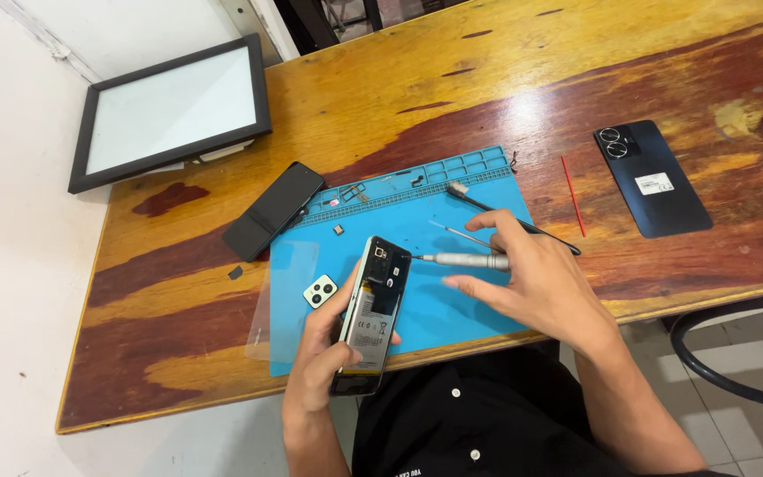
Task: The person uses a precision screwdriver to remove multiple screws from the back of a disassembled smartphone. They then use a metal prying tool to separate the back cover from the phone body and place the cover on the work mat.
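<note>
My left hand (321,352) grips an opened smartphone (371,309) with its back cover off, tilted up on edge so the battery and black inner frame show. My right hand (536,281) holds a slim silver screwdriver (463,260) level, its tip touching the upper right side of the phone. Both are above a blue repair mat (452,212) on a wooden table (576,79). A small white camera-lens piece (320,291) lies on the mat just left of the phone.
A dark phone back cover (653,178) and a thin red stick (573,196) lie at the right. A black phone (273,210) rests at the mat's left corner, a black-framed panel (174,110) behind it. A brush (479,201) and tweezers (463,233) lie on the mat. A black cable (708,371) loops below the table's right edge.
</note>
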Motion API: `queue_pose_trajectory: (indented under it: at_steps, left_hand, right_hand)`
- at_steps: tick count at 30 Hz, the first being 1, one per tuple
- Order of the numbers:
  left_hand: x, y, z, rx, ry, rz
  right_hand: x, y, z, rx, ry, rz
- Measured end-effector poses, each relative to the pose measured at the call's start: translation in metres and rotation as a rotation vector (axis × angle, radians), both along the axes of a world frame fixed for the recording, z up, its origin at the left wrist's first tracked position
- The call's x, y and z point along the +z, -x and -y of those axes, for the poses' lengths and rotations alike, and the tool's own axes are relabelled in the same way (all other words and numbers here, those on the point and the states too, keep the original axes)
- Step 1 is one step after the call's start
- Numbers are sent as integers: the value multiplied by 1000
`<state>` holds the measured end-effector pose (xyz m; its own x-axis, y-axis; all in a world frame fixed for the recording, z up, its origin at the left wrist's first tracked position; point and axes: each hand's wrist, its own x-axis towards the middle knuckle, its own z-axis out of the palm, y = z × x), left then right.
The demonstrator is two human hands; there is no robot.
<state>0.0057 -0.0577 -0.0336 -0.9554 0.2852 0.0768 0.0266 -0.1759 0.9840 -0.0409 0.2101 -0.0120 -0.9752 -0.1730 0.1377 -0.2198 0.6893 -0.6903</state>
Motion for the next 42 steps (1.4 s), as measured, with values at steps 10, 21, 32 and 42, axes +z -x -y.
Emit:
queue_pose_trajectory:
  at_steps: [10, 21, 32, 42]
  left_hand:
    - [1, 1, -1, 2, 8, -10]
    - [2, -1, -1, 6, 9, -26]
    - [-1, -1, -1, 7, -37, -11]
    - [-10, -3, 4, 0, -14, -29]
  right_hand:
    - [-9, -2, -2, 90, 109, -132]
    - [-24, -5, -12, 21, 246, -124]
    - [-25, 5, 51, -59, 362, -6]
    - [-23, 1, 72, -45, 266, -54]
